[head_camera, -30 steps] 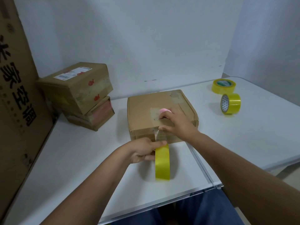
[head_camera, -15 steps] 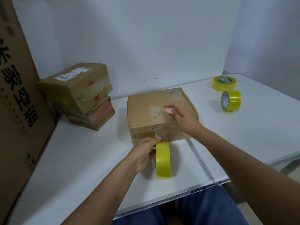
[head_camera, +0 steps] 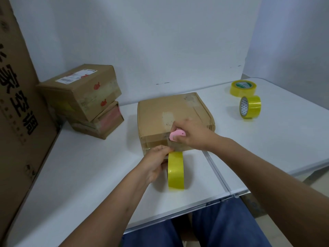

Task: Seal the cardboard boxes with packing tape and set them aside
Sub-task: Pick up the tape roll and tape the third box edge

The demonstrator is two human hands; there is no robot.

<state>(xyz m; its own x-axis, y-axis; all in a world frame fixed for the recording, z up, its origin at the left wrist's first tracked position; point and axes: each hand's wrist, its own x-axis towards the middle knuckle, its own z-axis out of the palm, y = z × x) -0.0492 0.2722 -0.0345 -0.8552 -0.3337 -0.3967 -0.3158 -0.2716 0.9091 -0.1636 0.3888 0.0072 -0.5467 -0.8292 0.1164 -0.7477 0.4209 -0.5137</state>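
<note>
- The left hand [head_camera: 156, 162] covers the left face of the upright yellow roll of packing tape [head_camera: 175, 169], so the roll's core cannot be seen; the clear strip running from the roll up to the flat brown cardboard box [head_camera: 173, 118] is hard to make out against the cardboard.
- The right hand [head_camera: 191, 134] hides most of the small pink plastic cutter [head_camera: 176, 135]; whether its edge touches the tape cannot be told.
- A tall brown cardboard sheet with black printed characters [head_camera: 19, 111], far left of the box, is cut off by the frame's edge.
- The left hand's fingers curl round the roll, thumb and forefinger pinching at the roll's top, right against the box's near wall.
- The right hand grips the pink cutter with curled fingers, held at the box's near top edge, just above the left hand; the forearm reaches in from the lower right.
- The box lies on the white surface [head_camera: 85, 166], its near wall facing the person; the roll stands on the surface just in front of it.
- Left of the box, two brown cardboard boxes sit stacked [head_camera: 83, 98], the upper one bearing a white label.
- Right of the box and well apart, a yellow tape roll lying flat [head_camera: 243, 88] and a yellow tape roll standing on edge [head_camera: 250, 106] rest near each other.
- A seam [head_camera: 216, 169] crosses the surface just right of the box; plain pale walls [head_camera: 160, 41] rise behind it, and blue trousers [head_camera: 222, 229] show below the surface's near edge.
</note>
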